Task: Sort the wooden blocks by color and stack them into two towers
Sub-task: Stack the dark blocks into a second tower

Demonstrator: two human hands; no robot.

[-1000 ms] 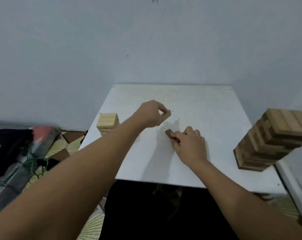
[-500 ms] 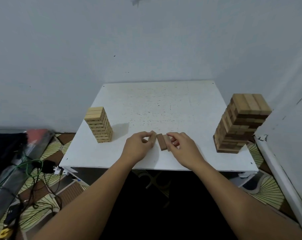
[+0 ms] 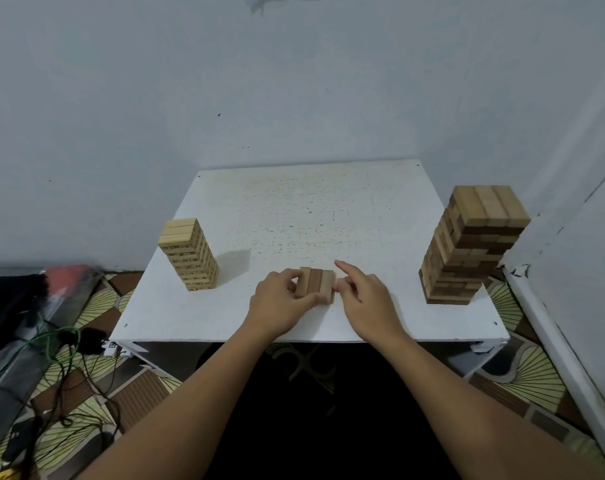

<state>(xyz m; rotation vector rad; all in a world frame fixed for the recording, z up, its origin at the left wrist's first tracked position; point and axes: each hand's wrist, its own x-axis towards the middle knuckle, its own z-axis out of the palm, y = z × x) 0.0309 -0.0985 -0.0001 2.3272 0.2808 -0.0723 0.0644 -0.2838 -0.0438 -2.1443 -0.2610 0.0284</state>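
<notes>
I've got the first row of three brown wooden blocks point(image 3: 315, 283) at the white table's point(image 3: 294, 209) near edge; left hand point(image 3: 283, 305) pinches its side, right hand point(image 3: 365, 299) touches it w/ index finger straight. Tall mixed light-and-dark tower point(image 3: 467, 247) on the right is mostly unsorted, pale wooden tower point(image 3: 189, 254) on the left is short, so lots left.

Single head cam, wide-angle, looks fwd and down over white table point(image 3: 294, 216) toward wall corner
</notes>
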